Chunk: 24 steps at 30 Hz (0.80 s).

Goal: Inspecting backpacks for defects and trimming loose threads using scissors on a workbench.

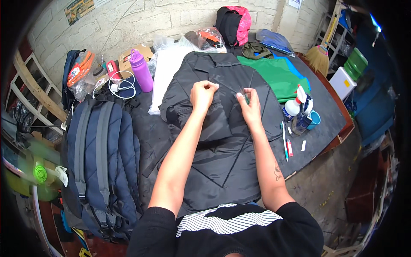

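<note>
A large piece of black fabric (222, 171), stitched and with a folded flap, is spread on the dark table in front of me. Over its middle my left hand (203, 97) is closed in a pinch; whatever its fingertips hold is too small to make out. To the right, above the same fabric, my right hand (251, 108) is closed around what looks like a small pair of scissors (252, 78), thin blades pointing away from me. Its handles are mostly hidden by the fingers. Both forearms reach across the fabric's near part.
A navy backpack (92, 158) lies at the left. Behind it stand a purple bottle (140, 70) and a white cable (124, 85). Right of the fabric are green cloth (278, 75), a spray bottle (293, 106), a blue cup (314, 119) and a toothbrush (284, 141). A pink-and-black backpack (233, 25) stands behind.
</note>
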Available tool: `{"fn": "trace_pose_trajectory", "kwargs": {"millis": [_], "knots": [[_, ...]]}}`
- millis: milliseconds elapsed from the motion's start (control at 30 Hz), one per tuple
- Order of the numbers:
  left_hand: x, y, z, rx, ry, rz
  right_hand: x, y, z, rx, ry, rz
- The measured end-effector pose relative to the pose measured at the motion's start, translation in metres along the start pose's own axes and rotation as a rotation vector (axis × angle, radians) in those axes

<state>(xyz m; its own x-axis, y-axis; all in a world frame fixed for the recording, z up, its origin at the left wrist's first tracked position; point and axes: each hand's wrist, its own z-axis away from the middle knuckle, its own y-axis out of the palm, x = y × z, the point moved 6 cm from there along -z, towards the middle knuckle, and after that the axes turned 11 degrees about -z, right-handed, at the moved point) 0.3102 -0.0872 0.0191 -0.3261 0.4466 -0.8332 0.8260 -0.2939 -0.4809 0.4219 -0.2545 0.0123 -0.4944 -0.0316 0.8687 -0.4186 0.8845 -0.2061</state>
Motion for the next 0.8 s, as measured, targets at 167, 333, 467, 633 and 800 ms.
{"fn": "trace_pose_trajectory", "kwargs": {"millis": [167, 333, 467, 633, 800], "knots": [[0.005, 0.005, 0.004, -0.115, 0.037, 0.07, 0.064, 0.014, 0.017, 0.155, -0.134, 0.38], [-0.007, 0.007, 0.014, -0.168, 0.114, 0.087, 0.067, 0.03, 0.012, 0.138, -0.232, 0.485], [-0.006, 0.006, 0.014, -0.137, 0.137, 0.101, 0.07, 0.036, 0.009, 0.141, -0.259, 0.503], [0.011, 0.009, 0.004, -0.011, -0.027, 0.457, 0.056, 0.018, 0.006, 0.033, -0.155, 0.379], [-0.005, -0.001, 0.014, 0.2, -0.102, 0.129, 0.048, 0.005, 0.011, 0.069, -0.015, 0.325]]}}
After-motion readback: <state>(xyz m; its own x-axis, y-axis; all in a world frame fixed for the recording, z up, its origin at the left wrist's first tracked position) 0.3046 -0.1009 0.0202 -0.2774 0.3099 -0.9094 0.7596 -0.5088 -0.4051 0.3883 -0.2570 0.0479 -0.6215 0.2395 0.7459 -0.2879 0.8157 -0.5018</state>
